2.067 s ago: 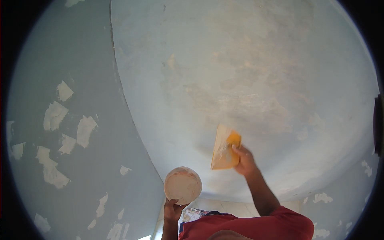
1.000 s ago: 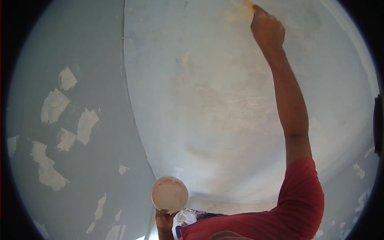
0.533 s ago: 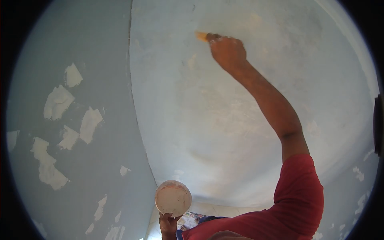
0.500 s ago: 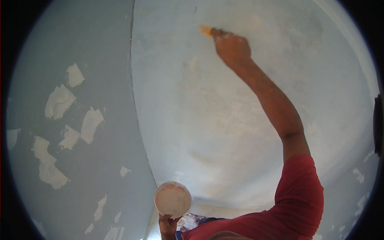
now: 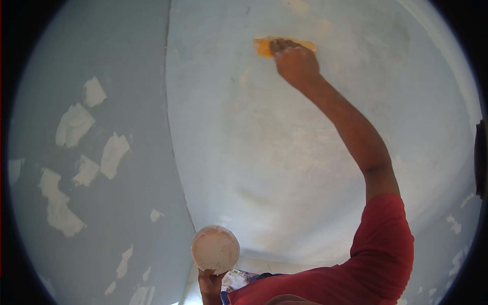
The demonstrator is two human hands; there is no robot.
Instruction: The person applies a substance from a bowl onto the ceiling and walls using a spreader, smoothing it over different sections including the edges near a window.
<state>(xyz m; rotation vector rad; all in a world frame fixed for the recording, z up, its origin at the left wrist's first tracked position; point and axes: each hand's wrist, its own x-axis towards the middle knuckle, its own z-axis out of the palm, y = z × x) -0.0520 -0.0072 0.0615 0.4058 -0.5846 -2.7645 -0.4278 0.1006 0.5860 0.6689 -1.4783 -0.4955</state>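
High on the pale blue wall [image 5: 284,168], my right hand [image 5: 298,63] is closed around an orange-yellow putty spreader [image 5: 263,47]. The spreader's wide blade shows on both sides of the fingers and appears to lie against the wall. Low in the view, my left hand [image 5: 210,284] grips the near edge of a round bowl [image 5: 215,229]. Smears mark the bowl's rim, and a pale paste-like layer shows inside it. The fingers beneath the bowl are partly hidden.
To the left, a grey-blue wall [image 5: 127,213] carries several white putty patches [image 5: 74,125]. A vertical corner line parts the two walls. More white patches [image 5: 454,223] show at far right, near a dark object [image 5: 479,159]. Printed paper [image 5: 236,279] lies on the light floor beside my body.
The spreader has turned so that its broad blade shows, and my right hand is slightly lower. The bowl and my left hand appear a little further left and up.
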